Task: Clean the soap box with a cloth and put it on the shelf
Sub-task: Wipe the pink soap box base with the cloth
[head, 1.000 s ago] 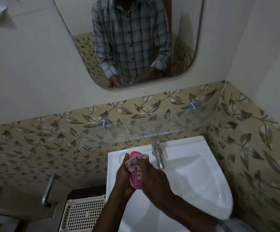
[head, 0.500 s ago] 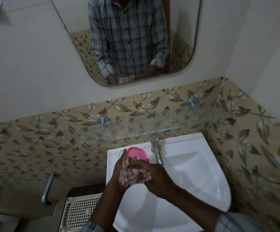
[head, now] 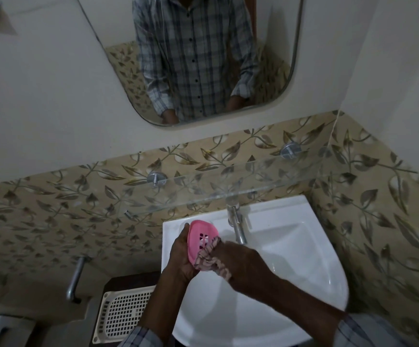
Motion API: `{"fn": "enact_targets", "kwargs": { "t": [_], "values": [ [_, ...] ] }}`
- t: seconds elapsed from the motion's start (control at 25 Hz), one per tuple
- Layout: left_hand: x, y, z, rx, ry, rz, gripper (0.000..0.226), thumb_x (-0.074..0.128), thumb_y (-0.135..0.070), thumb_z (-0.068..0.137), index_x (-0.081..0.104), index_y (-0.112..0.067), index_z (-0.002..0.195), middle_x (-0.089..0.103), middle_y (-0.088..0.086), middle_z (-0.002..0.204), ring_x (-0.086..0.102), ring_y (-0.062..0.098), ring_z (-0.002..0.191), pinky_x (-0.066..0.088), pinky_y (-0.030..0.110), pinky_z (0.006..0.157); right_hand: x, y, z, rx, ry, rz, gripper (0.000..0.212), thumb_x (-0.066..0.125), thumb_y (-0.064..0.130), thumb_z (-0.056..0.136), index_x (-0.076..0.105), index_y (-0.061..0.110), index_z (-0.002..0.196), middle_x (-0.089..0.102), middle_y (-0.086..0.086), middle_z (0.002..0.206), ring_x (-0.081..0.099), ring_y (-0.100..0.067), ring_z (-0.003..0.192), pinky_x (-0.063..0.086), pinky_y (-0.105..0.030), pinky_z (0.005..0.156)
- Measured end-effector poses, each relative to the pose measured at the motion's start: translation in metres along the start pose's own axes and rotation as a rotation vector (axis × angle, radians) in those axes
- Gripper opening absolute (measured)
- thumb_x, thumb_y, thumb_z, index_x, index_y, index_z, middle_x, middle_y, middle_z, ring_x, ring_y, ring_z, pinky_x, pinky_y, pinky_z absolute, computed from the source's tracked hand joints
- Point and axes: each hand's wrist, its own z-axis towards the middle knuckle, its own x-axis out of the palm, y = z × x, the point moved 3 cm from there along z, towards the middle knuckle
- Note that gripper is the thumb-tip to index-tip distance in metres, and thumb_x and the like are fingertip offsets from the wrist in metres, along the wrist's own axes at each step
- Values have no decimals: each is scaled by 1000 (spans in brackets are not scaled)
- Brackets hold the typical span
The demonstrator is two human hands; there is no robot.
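Room: dim washroom corner with leaf-patterned tiles; a white sink [head: 291, 246] lies beneath both sets of fingers, so any drips fall into the basin.
Soap box: the pink soap box [head: 201, 236] is held on edge over the sink, its slotted inside turned toward the right-hand fingers for wiping.
Left hand: the left hand [head: 181, 256] cups the box from behind, fingers clasped round its rim to steady it against the rubbing.
Right hand: the right hand [head: 243, 266] has its fingers closed round a bunched patterned cloth [head: 209, 259], pressing it into the box's lower half; in this light the fingertips appear to be buried in the fabric.
Shelf: a glass shelf [head: 228, 186] runs along the wall above and beyond the fingertips, the likely destination, not yet reached.
Tap: the tap [head: 237, 226] stands just beyond the right-hand fingers.
Stage: wiping looks under way; placing remains.
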Motion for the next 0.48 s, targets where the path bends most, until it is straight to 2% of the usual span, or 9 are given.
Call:
{"fn": "enact_targets", "kwargs": {
  "t": [0.08,0.16,0.24,0.28,0.32,0.36,0.44,0.48],
  "values": [
    [-6,7,7,94,-110,31,73,50,-56,95,49,2,140,62,26,108,60,38,92,50,49,83,8,17,-2,289,77,17,28,58,30,85,67,14,105,73,-7,82,69,-29,72,58,-38,62],
    [-11,14,8,250,-201,173,72,49,-59,94,57,2,132,69,22,102,67,34,87,55,42,77,15,22,5,678,152,233,30,52,34,82,66,13,99,75,-7,80,70,-29,73,58,-39,67],
    [-11,18,7,381,-235,361,70,48,-63,91,68,-3,119,77,17,98,75,32,88,61,39,72,11,6,16,1128,-28,771,24,59,23,85,73,11,99,78,-6,86,75,-24,79,62,-42,76],
    [-9,21,5,389,-213,404,70,45,-65,90,69,-6,119,77,18,105,75,34,96,62,45,79,6,-3,23,1267,-136,1021,21,62,16,86,74,10,102,79,-7,89,76,-24,80,63,-43,78],
    [-6,25,3,356,-170,387,70,42,-65,92,67,-8,123,74,19,114,71,37,106,58,53,90,0,-11,31,1301,-210,1103,20,63,13,87,74,11,103,79,-8,91,76,-24,82,63,-44,78],
    [-2,27,1,319,-141,349,71,39,-65,93,64,-9,128,71,21,122,66,40,114,52,58,98,-5,-16,36,1247,-216,1025,17,65,15,88,73,12,102,78,-6,92,76,-23,82,63,-40,76],
    [2,25,4,291,-119,243,73,40,-64,95,58,-6,135,64,24,131,62,39,118,49,55,101,-12,-9,35,968,-96,741,9,65,20,88,70,19,96,76,0,87,72,-16,74,59,-26,63],
    [1,20,5,281,-141,189,74,42,-63,95,55,-3,136,62,27,132,61,39,116,49,52,99,-13,0,30,787,10,612,10,64,20,88,67,21,97,74,1,84,70,-15,71,55,-23,61]
  ]
}}
